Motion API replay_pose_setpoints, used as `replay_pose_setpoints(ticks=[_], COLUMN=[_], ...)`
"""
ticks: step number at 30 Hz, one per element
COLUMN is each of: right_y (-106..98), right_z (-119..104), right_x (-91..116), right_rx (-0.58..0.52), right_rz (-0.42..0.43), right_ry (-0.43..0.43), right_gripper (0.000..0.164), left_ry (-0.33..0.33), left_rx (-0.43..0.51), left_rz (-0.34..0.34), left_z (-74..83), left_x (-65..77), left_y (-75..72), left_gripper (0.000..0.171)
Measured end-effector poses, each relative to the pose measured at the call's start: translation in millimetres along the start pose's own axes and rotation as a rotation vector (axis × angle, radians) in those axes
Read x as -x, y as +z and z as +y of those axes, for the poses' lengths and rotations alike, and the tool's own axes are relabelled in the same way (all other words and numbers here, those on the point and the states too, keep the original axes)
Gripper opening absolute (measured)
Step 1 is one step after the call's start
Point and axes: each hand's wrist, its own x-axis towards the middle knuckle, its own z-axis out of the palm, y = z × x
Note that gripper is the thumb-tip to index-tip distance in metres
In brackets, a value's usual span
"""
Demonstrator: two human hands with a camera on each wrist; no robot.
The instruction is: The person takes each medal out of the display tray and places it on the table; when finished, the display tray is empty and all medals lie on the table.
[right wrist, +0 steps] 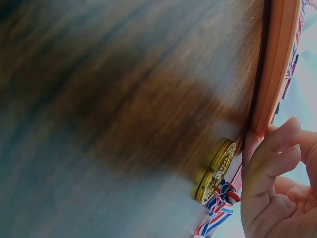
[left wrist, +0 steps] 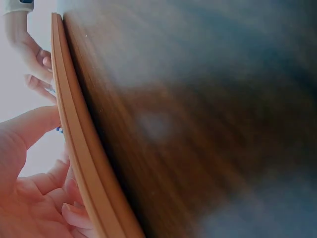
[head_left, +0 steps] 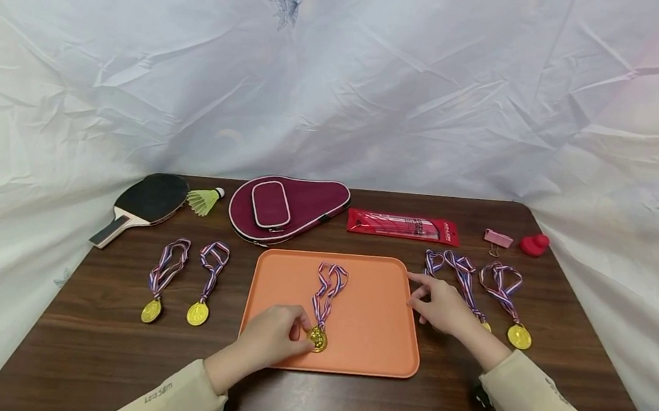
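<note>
My left hand (head_left: 275,335) reaches over the near left part of an orange tray (head_left: 375,341). Its thumb and index finger pinch the gold medal (head_left: 320,341) that lies on the tray, its striped ribbon (head_left: 330,286) stretching away toward the far rim. In the left wrist view the tray's side wall (left wrist: 81,141) covers the medal. My right hand (head_left: 444,306) touches the tray's right rim with loosely bent fingers. Beneath that hand lies another gold medal (right wrist: 217,171) with a red, white and blue ribbon, partly hidden in the head view.
Two medals (head_left: 197,313) lie left of the tray, and another medal (head_left: 519,336) at far right. Along the back are a table tennis bat (head_left: 152,199), a shuttlecock (head_left: 203,201), a maroon bat case (head_left: 317,204), a red packet (head_left: 402,226), a pink binder clip (head_left: 497,238) and a red object (head_left: 534,245).
</note>
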Motion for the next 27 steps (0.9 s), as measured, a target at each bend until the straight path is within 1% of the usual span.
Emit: replay_pose_setpoints(ticks=[5, 8, 13, 17, 21, 27], right_y=[0.1, 0.1, 0.4, 0.5, 0.0, -0.2], right_z=[-0.6, -0.8, -1.0, -1.4, -2.0, -0.2], right_x=[0.5, 0.4, 0.4, 0.7, 1.1, 0.8], right_rx=[-0.004, -0.005, -0.001, -0.002, -0.006, -0.014], right_rz=[0.0, 0.001, 0.003, 0.003, 0.003, 0.003], right_ry=[-0.003, -0.005, -0.005, -0.006, -0.008, -0.005], right_gripper=[0.053, 0.053, 0.053, 0.053, 0.054, 0.053], left_ry=[0.049, 0.065, 0.063, 0.06, 0.053, 0.06], left_rx=[0.012, 0.025, 0.039, 0.065, 0.086, 0.121], left_rz=[0.028, 0.037, 0.047, 0.05, 0.059, 0.094], left_z=[-0.3, 0.7, 2.9, 5.8, 9.4, 11.8], left_x=[-0.9, -1.6, -1.2, 0.5, 2.8, 7.3], left_y=[0.0, 0.0, -0.5, -4.1, -10.0, -20.9], left_gripper=[0.022, 0.02, 0.017, 0.016, 0.016, 0.016])
